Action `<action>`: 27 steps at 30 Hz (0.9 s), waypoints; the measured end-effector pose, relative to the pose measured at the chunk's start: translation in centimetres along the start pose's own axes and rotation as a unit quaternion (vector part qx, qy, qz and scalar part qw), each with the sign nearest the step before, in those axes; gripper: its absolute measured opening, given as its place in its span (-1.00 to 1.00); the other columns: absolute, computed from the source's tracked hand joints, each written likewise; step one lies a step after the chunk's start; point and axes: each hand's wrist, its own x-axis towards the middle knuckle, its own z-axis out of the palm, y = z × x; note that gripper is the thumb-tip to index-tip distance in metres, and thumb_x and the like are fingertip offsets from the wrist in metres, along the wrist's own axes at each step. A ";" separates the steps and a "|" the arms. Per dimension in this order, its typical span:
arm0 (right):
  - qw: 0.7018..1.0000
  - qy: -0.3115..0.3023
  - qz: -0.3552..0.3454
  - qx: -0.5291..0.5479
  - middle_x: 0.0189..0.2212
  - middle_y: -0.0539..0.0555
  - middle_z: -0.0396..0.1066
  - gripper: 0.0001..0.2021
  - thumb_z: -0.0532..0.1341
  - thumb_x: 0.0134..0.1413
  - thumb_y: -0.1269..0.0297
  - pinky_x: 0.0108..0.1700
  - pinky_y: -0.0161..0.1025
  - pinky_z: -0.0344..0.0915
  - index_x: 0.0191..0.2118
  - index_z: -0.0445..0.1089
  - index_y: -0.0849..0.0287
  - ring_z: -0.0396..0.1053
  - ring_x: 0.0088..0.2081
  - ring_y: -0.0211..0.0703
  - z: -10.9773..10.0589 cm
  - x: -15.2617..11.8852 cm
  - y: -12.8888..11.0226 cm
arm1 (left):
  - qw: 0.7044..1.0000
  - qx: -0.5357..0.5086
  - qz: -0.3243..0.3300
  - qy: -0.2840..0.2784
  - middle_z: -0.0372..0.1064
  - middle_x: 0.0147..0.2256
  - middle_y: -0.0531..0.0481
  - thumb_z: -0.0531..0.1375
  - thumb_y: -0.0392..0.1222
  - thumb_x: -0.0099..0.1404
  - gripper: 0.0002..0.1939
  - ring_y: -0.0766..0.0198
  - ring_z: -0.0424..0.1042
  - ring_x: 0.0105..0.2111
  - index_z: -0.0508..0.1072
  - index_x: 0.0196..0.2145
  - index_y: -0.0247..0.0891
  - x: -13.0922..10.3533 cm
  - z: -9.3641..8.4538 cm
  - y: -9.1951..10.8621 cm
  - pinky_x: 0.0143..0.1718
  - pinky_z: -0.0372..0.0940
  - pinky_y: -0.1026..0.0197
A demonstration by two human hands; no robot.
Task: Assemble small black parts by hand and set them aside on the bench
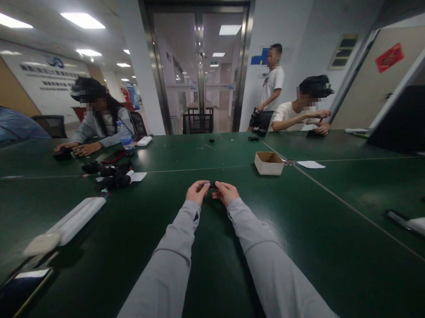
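A broad, dark green table with a smooth, faintly glossy top [133, 286] spreads beneath both forearms, which reach forward in long light-grey sleeves and converge ahead of the wearer. On it, to the left, lies a long white plastic case with rounded ends [82, 215]. An open, pale cardboard box with a brown interior [269, 168] stands beyond the right hand [226, 193], off to its right. Farther left, a cluster of black devices [115, 176] sits partly over white paper [138, 176].

The left hand [197, 192] and right hand meet near the middle of the table, wrists low and fingers turned inward. Each is nearly closed, thumb and fingers drawn into a pinch, with the right hand's lower fingers curled beneath.

Smallest is the short, black, compact piece [213, 185] held between the two sets of fingertips, the left hand at one end, the right at the other. It looks dark, with a paler spot by the left fingertips; its finer shape and material are too small to tell.
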 end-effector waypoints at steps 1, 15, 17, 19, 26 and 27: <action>1.000 0.001 0.000 0.001 -0.60 0.07 0.39 -0.84 0.31 -0.09 0.34 -0.66 -0.40 0.34 -0.45 0.35 0.33 0.31 -0.68 -0.29 0.0 0.0 0.0 | 1.000 0.000 0.004 0.005 0.34 -0.48 -0.02 0.29 -0.02 -0.11 -0.59 0.38 0.31 -0.49 0.42 -0.33 -0.34 -0.1 0.0 0.0 -0.50 0.25 0.35; 1.000 -0.021 -0.014 -0.009 -0.60 0.06 0.38 -0.81 0.30 -0.09 0.27 -0.67 -0.41 0.32 -0.44 0.35 0.31 0.29 -0.68 -0.30 -0.3 0.2 0.4 | 0.997 0.021 0.065 0.043 0.38 -0.45 -0.03 0.27 -0.06 -0.07 -0.69 0.34 0.34 -0.46 0.37 -0.41 -0.31 -0.5 0.2 0.2 -0.39 0.26 0.27; 1.000 -0.023 -0.012 -0.009 -0.60 0.06 0.38 -0.81 0.30 -0.09 0.28 -0.67 -0.41 0.32 -0.44 0.35 0.31 0.30 -0.68 -0.30 -0.3 0.2 0.3 | 0.997 0.020 0.063 0.045 0.38 -0.48 -0.02 0.27 -0.06 -0.08 -0.70 0.35 0.33 -0.49 0.37 -0.42 -0.31 -0.5 0.2 0.3 -0.42 0.26 0.27; 1.000 -0.026 -0.012 -0.009 -0.60 0.07 0.38 -0.81 0.30 -0.09 0.28 -0.66 -0.41 0.33 -0.44 0.35 0.32 0.30 -0.68 -0.31 -0.3 0.1 0.3 | 0.997 0.022 0.061 0.046 0.37 -0.51 -0.01 0.27 -0.05 -0.08 -0.69 0.36 0.31 -0.53 0.38 -0.43 -0.32 -0.6 0.2 0.5 -0.46 0.25 0.28; 0.999 -0.036 -0.020 -0.011 -0.60 0.06 0.39 -0.78 0.32 -0.12 0.25 -0.66 -0.42 0.32 -0.44 0.35 0.32 0.29 -0.68 -0.31 -0.4 0.0 0.3 | 0.999 0.032 0.028 0.031 0.36 -0.57 0.00 0.29 0.01 -0.11 -0.64 0.37 0.30 -0.57 0.39 -0.47 -0.34 -0.5 -0.1 0.7 -0.50 0.24 0.30; 0.999 -0.036 -0.020 -0.011 -0.60 0.06 0.39 -0.78 0.32 -0.12 0.25 -0.66 -0.42 0.32 -0.44 0.36 0.32 0.30 -0.68 -0.31 -0.4 0.1 0.4 | 0.999 0.032 0.023 0.031 0.36 -0.57 0.00 0.29 0.02 -0.12 -0.63 0.37 0.30 -0.57 0.39 -0.47 -0.35 -0.4 -0.2 0.8 -0.51 0.24 0.30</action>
